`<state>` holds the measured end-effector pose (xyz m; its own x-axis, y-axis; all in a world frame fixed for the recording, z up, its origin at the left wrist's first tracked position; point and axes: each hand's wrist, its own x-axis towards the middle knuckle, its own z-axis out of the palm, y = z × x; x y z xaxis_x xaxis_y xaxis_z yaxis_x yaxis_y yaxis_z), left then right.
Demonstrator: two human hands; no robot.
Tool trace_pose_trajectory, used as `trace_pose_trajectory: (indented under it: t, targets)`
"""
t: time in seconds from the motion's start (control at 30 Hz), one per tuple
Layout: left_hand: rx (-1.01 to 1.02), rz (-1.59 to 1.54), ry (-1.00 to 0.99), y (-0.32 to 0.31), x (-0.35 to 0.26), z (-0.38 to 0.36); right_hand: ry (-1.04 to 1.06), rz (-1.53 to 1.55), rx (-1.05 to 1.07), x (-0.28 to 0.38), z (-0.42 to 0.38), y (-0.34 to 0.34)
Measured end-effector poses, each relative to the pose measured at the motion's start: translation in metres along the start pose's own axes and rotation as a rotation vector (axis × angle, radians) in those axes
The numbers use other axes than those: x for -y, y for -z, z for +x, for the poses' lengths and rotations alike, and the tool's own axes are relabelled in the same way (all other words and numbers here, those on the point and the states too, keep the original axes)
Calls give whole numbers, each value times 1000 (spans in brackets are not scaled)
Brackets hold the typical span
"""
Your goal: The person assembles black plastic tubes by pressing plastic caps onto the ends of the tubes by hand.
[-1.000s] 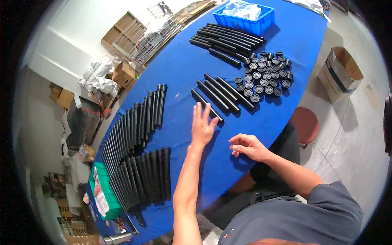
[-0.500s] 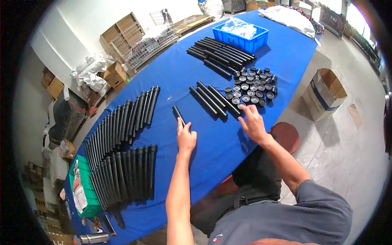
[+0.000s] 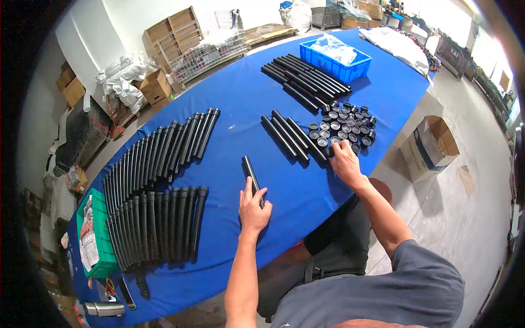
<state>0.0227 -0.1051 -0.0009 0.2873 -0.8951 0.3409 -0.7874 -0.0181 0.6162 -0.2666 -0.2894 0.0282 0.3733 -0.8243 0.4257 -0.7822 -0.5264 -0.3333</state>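
My left hand [image 3: 254,210] rests over a black tube [image 3: 249,168], its fingers closed around the lower part. The tube's far end sticks out past my fingertips above the blue cloth. At the near edge of a cluster of round black caps [image 3: 343,128], my right hand [image 3: 345,164] pinches a black cap [image 3: 331,150], mostly covered by the fingers. Three loose black tubes [image 3: 291,136] lie just left of the caps. On the left side of the table lie two rows of capped tubes, an upper row [image 3: 158,156] and a lower row [image 3: 158,224].
More black tubes [image 3: 306,79] lie at the back, beside a blue bin [image 3: 339,65] holding clear plastic. A green crate [image 3: 104,240] stands at the left edge, near a phone [image 3: 127,294] and a metal cylinder [image 3: 104,309]. A cardboard box [image 3: 429,150] stands on the floor to the right.
My right hand has closed from loosely spread fingers to a pinch at the caps' edge. The left hand and its tube sit slightly lower in view, and the whole view has shifted.
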Motion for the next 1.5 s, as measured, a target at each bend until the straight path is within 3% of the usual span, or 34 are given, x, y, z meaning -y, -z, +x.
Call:
trace_pose_trajectory:
  t: [0.1,0.23,0.3,0.47,0.6,0.63,0.77,0.87,1.0,1.1,1.3,1.43,1.5]
  targets:
    - [3,-14,15,0,0,-1,150,112,-174,16,-13,29]
    - [5,-9,3,1,-2,0,23,286,-77,40,-44,47]
    - [-13,-24,-10,0,0,0,70,167,15,17,-62,12]
    - [-11,-36,-2,5,-1,-6,-35,98,169,24,-67,22]
    - [-46,-55,-17,3,0,0,42,247,-17,72,-72,58]
    - [-38,-45,-10,2,2,-1,140,336,-28,83,-74,54]
    - [6,-44,16,11,-1,1,116,811,353,118,-72,4]
    - [135,44,23,38,-10,-9,108,828,246,121,-72,-42]
    - [278,194,141,76,-33,-34,14,886,182,123,-79,-37]
    - [216,343,-138,70,-23,-47,198,848,81,127,-79,-34]
    - [162,313,-170,49,-27,-30,374,737,358,123,-79,-32]
    - [39,291,-267,28,-28,-20,314,856,303,121,-78,-38]
    - [-129,236,-216,21,-34,-21,246,949,208,120,-77,-37]
